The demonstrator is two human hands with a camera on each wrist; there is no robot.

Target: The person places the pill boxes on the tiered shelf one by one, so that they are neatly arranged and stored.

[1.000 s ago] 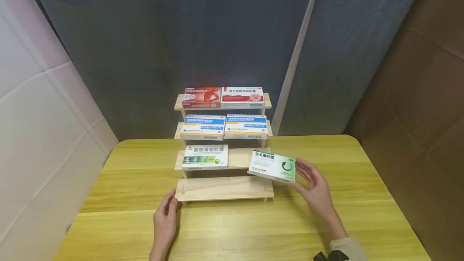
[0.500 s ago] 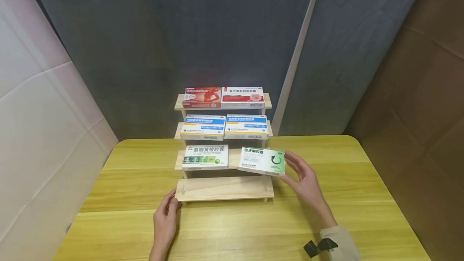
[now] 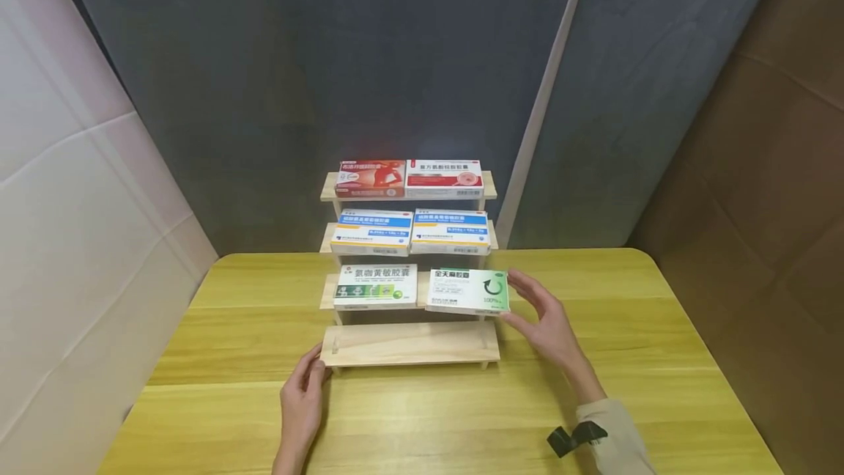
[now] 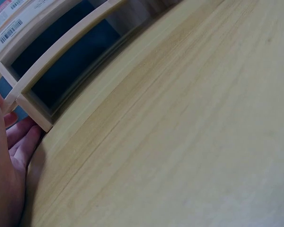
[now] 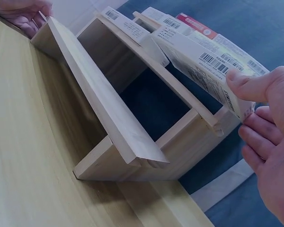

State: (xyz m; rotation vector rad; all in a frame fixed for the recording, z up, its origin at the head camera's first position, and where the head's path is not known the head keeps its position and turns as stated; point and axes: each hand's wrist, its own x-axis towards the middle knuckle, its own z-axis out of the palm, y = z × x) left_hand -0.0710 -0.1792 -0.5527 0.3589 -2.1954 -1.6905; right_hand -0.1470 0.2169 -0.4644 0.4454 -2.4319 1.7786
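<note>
My right hand (image 3: pixel 547 322) pinches the right end of a white and green medicine box (image 3: pixel 467 292) between thumb and fingers. The box is over the right half of the third shelf down of a wooden stepped stand (image 3: pixel 410 344), slightly tilted. In the right wrist view, the box's underside shows above the shelf, with the thumb (image 5: pixel 250 86) on its front edge. To its left on that shelf lies another white and green medicine box (image 3: pixel 376 286), a narrow gap between them. My left hand (image 3: pixel 302 396) grips the left end of the lowest shelf, its fingers partly hidden.
Two blue and white medicine boxes (image 3: pixel 372 232) lie on the second shelf. A red box (image 3: pixel 371 179) and a red and white box (image 3: pixel 445 178) lie on the top one. The stand is on a yellow wooden table (image 3: pixel 593 299), before a dark curtain (image 3: pixel 409 57).
My right hand has carried the white and green box leftward over the third shelf, and its slant has lessened. The left hand has stayed at the stand's end.
</note>
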